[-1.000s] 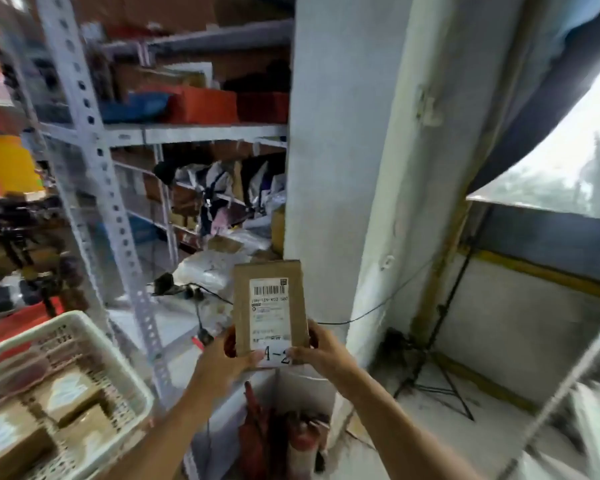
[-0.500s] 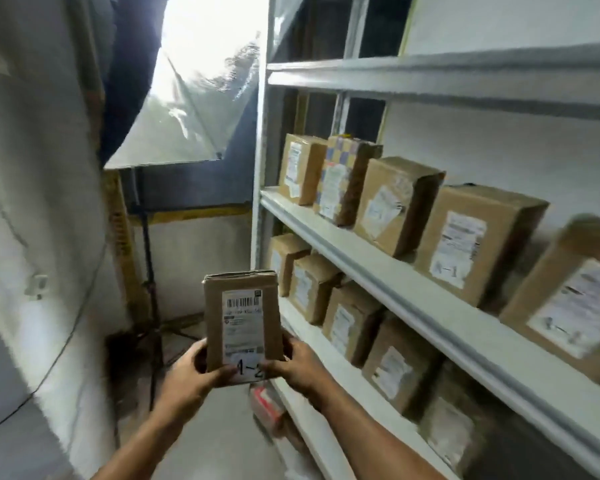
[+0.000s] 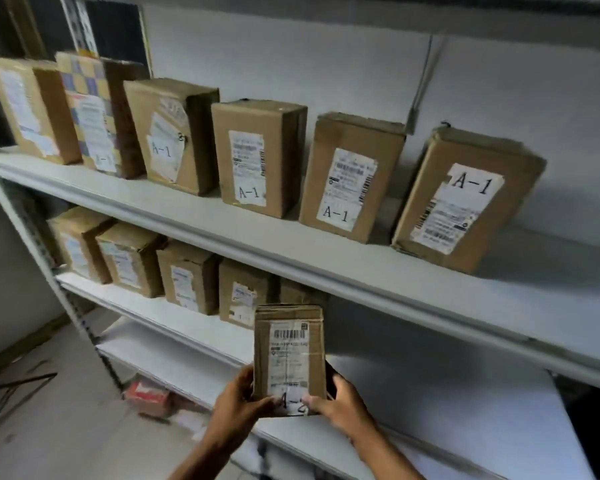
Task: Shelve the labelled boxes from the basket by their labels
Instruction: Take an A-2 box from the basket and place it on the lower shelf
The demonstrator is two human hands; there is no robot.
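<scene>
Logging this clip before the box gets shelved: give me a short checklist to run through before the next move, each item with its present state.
1. Held box gripped by both the left hand and the right hand: ok.
2. Its label reads A-2: ok, though the thumbs partly cover it.
3. Upper shelf holds A-1 boxes, so not the target: ok.
4. Lower shelf has free space right of its row: ok.
5. Lower row's boxes marked A-2: cannot tell, labels blurred.

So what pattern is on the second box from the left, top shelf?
A blue-and-yellow checked pattern on the checked box, seen in the head view.
</scene>
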